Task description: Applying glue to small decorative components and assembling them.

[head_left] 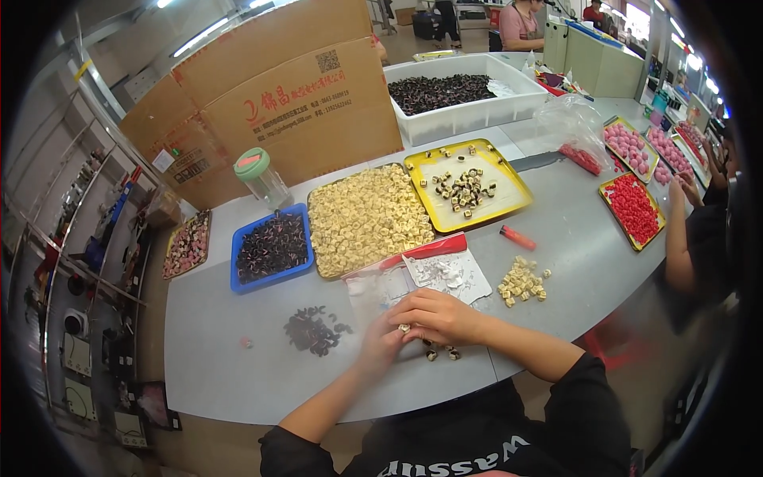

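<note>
The left hand [384,340] and right hand [435,316] are pinched together on one small cream piece [404,327]; few finished pieces [442,352] lie just below them; by the look of it, the heaped cream tray [367,216] beyond remains.

**Dark top, bare forearms**

The person wears a black top with sleeves pushed up to the elbows, leaving both forearms bare. White block lettering runs across the chest. The left hand [383,340] and right hand [439,316] carry no gloves, rings or watch
</note>
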A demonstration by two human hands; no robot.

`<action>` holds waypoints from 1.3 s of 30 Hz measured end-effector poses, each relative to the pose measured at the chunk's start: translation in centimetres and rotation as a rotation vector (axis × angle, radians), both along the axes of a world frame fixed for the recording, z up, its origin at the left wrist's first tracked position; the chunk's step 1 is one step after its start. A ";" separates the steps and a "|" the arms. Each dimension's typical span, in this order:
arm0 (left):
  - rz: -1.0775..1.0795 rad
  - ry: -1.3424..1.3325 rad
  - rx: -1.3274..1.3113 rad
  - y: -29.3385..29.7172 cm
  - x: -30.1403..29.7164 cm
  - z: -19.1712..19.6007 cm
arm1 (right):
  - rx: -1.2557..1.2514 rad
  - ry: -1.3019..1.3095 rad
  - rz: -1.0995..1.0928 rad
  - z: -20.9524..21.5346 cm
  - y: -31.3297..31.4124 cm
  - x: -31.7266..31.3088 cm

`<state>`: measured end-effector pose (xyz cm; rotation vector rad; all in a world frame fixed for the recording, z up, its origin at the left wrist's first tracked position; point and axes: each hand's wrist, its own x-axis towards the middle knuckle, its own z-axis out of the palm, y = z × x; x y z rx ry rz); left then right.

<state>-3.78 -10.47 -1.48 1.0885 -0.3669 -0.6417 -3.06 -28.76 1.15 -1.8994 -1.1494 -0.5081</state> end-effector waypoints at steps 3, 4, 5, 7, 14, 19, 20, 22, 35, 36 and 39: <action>-0.002 0.021 0.013 -0.1 0.0 0.2 | 0.000 -0.004 -0.003 -0.1 0.0 0.0; -0.002 0.024 0.020 -0.1 0.0 0.2 | 0.002 -0.012 -0.005 -0.1 0.0 0.1; -0.001 0.027 0.019 -0.1 0.0 0.1 | 0.001 -0.009 -0.004 -0.1 0.0 0.1; 0.005 0.041 0.002 -0.1 0.0 -0.1 | -0.015 -0.019 -0.005 0.1 -0.1 0.0; 0.039 -0.008 0.012 -0.4 -0.2 -0.4 | -0.033 -0.017 0.001 -0.5 -0.3 0.2; 0.026 -0.088 0.042 0.0 -0.1 -0.6 | -0.020 -0.067 -0.015 -0.2 0.0 0.1; 0.024 -0.084 0.034 0.1 -0.1 -0.5 | -0.029 -0.062 -0.016 -0.2 0.0 0.0; -0.036 0.052 0.072 0.2 -0.3 -0.2 | -0.029 -0.079 -0.021 -0.1 0.1 -0.3; -0.056 0.085 -0.029 0.0 -0.5 -0.6 | -0.021 -0.111 -0.018 0.3 0.5 -0.6; -0.056 0.089 -0.022 -0.1 -0.5 -0.3 | -0.023 -0.112 -0.026 0.2 0.5 -0.6; -0.048 0.096 -0.034 -0.1 -0.5 -0.1 | -0.032 -0.115 -0.037 0.3 0.6 -0.6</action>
